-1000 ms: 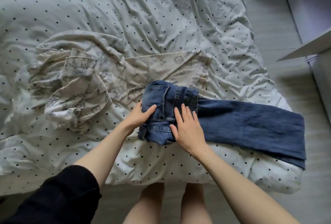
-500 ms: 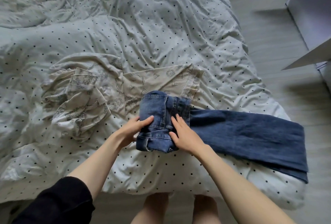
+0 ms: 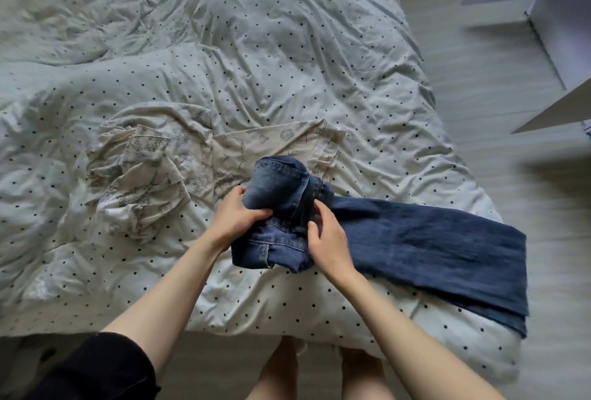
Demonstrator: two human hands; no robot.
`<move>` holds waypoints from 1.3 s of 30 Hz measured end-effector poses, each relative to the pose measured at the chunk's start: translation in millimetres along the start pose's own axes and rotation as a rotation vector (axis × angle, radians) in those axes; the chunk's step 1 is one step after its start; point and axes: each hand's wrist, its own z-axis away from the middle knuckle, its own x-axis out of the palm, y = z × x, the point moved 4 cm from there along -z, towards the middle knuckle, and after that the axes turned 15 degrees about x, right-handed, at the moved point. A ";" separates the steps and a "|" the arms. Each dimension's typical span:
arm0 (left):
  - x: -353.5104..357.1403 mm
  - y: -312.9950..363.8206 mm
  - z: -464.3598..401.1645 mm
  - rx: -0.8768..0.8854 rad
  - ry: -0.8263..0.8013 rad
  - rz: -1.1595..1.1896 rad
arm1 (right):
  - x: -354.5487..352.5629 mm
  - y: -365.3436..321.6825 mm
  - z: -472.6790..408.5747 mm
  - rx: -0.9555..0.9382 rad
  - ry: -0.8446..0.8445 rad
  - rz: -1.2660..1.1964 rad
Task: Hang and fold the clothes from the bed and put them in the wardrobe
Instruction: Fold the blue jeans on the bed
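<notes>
Waist end of jeans [image 3: 281,188] now lifted, rolled. Left hand [image 3: 235,219] and right hand [image 3: 326,236] fingers clamped on roll, keeping fold tight; legs trail right across bed [image 3: 256,64].

We see soft, even daylight, rather dim and cool, with no glare. Faint shadows fill the creases of the duvet [image 3: 256,48] beyond the grip. Far right of the grip the floor [image 3: 543,207] smears, perhaps motion blur, and the edges bow.
</notes>
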 end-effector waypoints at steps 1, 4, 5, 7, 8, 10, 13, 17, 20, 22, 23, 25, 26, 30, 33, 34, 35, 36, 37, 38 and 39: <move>0.7 8.3 1.5 0.028 -0.004 -0.083 | -4.0 -0.6 5.8 -0.010 0.033 -0.103; 12.4 43.6 5.9 0.115 -0.067 -0.227 | -12.8 -0.6 10.7 0.110 -0.181 -0.405; 19.3 55.6 7.9 0.134 -0.114 -0.203 | -15.7 0.8 9.5 0.216 -0.300 -0.538; 37.9 76.3 15.6 0.144 -0.237 -0.069 | -27.8 7.4 5.6 0.387 -0.476 -0.781; 51.4 87.0 20.2 0.151 -0.308 -0.011 | -39.5 14.9 2.4 0.422 -0.474 -0.835; 85.6 104.2 28.6 0.215 -0.448 -0.004 | -66.7 33.7 -3.7 0.498 -0.395 -0.919; 147.2 110.4 34.1 0.403 -0.630 -0.312 | -106.1 71.6 -9.3 0.589 -0.212 -0.957; 205.9 70.9 50.5 0.423 -0.920 -0.728 | -137.5 112.8 -4.2 0.555 -0.136 -0.786; 226.8 54.5 63.1 0.491 -0.954 -0.789 | -151.7 128.4 5.4 0.398 -0.005 -0.288; 224.3 58.6 60.6 0.505 -0.784 -0.623 | -147.7 127.7 11.0 0.218 0.042 0.066; 217.3 60.5 57.7 0.523 -0.679 -0.544 | -142.1 124.6 13.1 0.125 0.051 0.227; 203.9 64.3 57.6 0.751 -0.514 -0.649 | -127.1 123.6 13.6 -0.006 0.072 0.513; 197.7 61.2 60.2 0.893 -0.454 -0.745 | -118.7 125.7 11.6 -0.028 0.079 0.616; 176.4 30.3 55.5 0.787 -0.345 -0.667 | -105.1 142.1 -2.6 0.030 0.079 0.804; 171.1 19.0 47.6 0.681 -0.164 -0.323 | -101.1 154.4 -10.7 0.058 0.076 0.873; 169.7 16.9 42.5 0.579 -0.056 -0.172 | -100.1 156.9 -11.3 0.065 0.075 0.884; 167.5 14.7 34.6 0.421 0.063 -0.002 | -99.5 158.3 -12.1 0.071 0.079 0.890; 165.7 11.1 25.7 0.226 0.166 0.178 | -99.0 158.4 -12.9 0.076 0.082 0.899; 165.7 5.7 16.5 0.029 0.206 0.354 | -97.8 158.7 -12.6 0.088 0.079 0.910; 166.8 3.6 6.6 -0.135 0.168 0.495 | -97.5 158.2 -12.3 0.099 0.077 0.916; 169.8 3.5 -0.7 -0.251 0.059 0.576 | -97.4 157.9 -10.7 0.110 0.075 0.920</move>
